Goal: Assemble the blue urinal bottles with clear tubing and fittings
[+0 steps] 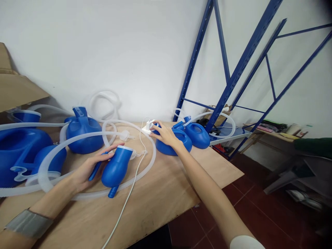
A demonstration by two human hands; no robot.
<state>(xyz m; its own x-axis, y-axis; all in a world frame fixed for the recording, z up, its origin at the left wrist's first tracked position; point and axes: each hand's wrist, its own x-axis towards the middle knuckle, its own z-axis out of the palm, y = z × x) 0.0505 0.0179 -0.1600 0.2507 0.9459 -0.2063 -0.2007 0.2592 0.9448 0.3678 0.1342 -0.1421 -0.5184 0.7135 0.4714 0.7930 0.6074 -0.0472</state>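
Note:
My left hand (89, 168) is closed with its fingers at the blue handle-like part beside a small blue plastic vessel (116, 169). That vessel has a white rim at the top and a short tab at its lower end, and it is tilted. My right hand (166, 134) reaches across the table, its fingers curled around the neck end of a blue hosed urinal bottle (181, 140) lying there. The palm hides part of that bottle. Just beyond my right fingertips stands a white plug on a socket (148, 125).
More blue bottles (84, 135) with clear ribbed hoses (103, 135) crowd the table's left side, near a cardboard box (20, 88). Another blue bottle (198, 135) lies at the right. A white cable (129, 195) crosses the wooden tabletop (166, 186). Blue metal shelving (230, 88) stands behind.

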